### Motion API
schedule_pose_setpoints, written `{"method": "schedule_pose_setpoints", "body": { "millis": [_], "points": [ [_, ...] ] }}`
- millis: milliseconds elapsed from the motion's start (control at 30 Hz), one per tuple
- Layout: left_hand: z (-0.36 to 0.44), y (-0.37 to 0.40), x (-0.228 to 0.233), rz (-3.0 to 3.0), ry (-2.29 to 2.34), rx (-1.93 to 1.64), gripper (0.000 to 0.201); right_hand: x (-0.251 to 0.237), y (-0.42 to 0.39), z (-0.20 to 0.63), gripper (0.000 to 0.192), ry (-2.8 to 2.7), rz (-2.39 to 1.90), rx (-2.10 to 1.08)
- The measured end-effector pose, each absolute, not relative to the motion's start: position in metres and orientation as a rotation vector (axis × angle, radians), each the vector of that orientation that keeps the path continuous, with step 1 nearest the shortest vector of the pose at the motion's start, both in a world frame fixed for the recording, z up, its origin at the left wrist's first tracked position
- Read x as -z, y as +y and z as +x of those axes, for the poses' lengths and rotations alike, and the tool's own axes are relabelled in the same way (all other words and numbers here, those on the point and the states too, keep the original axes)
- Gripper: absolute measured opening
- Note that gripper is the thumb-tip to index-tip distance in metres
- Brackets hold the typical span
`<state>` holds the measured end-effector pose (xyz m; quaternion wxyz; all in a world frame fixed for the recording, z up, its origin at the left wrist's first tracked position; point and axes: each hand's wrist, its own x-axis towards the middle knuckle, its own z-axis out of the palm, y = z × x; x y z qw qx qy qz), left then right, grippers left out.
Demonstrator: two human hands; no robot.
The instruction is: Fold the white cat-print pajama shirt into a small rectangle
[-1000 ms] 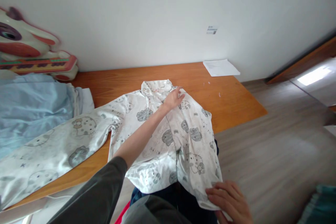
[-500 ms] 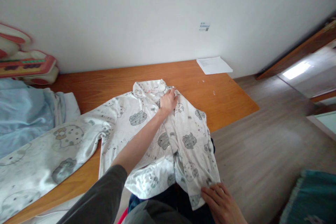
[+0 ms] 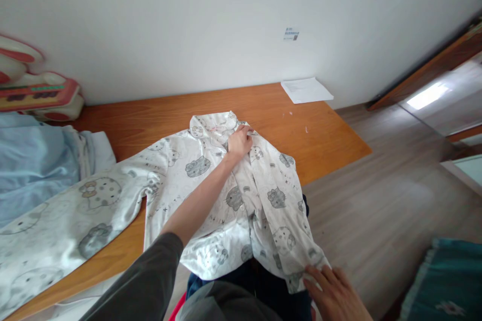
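A white long-sleeved button-front shirt (image 3: 211,195) with grey cartoon cat prints lies spread over the table, its collar toward the wall and its lower hem hanging past the front edge by my lap. My left hand (image 3: 240,141) reaches across it, fingers curled on the cloth at the shoulder beside the collar. Down at the lower right, my right hand (image 3: 333,288) grips the cuff end of the right-side sleeve (image 3: 284,220), which runs down along the shirt's front. The other sleeve (image 3: 94,200) stretches out to the left.
Folded light-blue cloth (image 3: 33,160) is piled at the left, with a red and white toy keyboard (image 3: 41,91) behind it. Papers (image 3: 307,90) lie at the back right of the wooden table (image 3: 327,145). Teal fabric (image 3: 444,281) is at the lower right, above the floor.
My right hand has moved a little to the right, drawing the sleeve's cuff end outward and straightening it. The left hand stays at the shoulder.
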<state>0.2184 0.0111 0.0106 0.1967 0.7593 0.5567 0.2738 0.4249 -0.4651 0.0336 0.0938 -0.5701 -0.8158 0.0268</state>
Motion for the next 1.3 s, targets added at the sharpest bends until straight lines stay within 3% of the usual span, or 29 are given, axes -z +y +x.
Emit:
{"method": "schedule_pose_setpoints", "body": {
  "millis": [167, 400, 600, 900, 1067, 1300],
  "points": [
    [0.22, 0.01, -0.01, 2.079, 1.552, -0.837, 0.032, -0.037, -0.428, 0.436, 0.015, -2.313, -1.656, -0.518],
    [0.219, 0.013, -0.01, 2.074, 1.631, -0.788, 0.033, -0.03, -0.331, 0.462, 0.031, -1.639, -1.986, -0.456],
    [0.212, 0.026, -0.005, 2.038, 1.63, -0.797, 0.031, 0.005, -0.279, 0.462, 0.028, -1.701, -2.214, -0.414],
    [0.207, 0.036, 0.004, 1.875, 1.476, -0.996, 0.033, -0.011, -0.274, 0.483, 0.037, -1.6, -2.223, -0.461],
    [0.205, 0.041, 0.006, 1.776, 1.382, -1.115, 0.029, -0.028, -0.21, 0.49, 0.04, -1.453, -1.944, -0.481],
    [0.204, 0.045, 0.012, 1.718, 1.261, -1.16, 0.025, -0.026, -0.125, 0.491, 0.039, -1.564, -1.933, -0.754]
  ]
}}
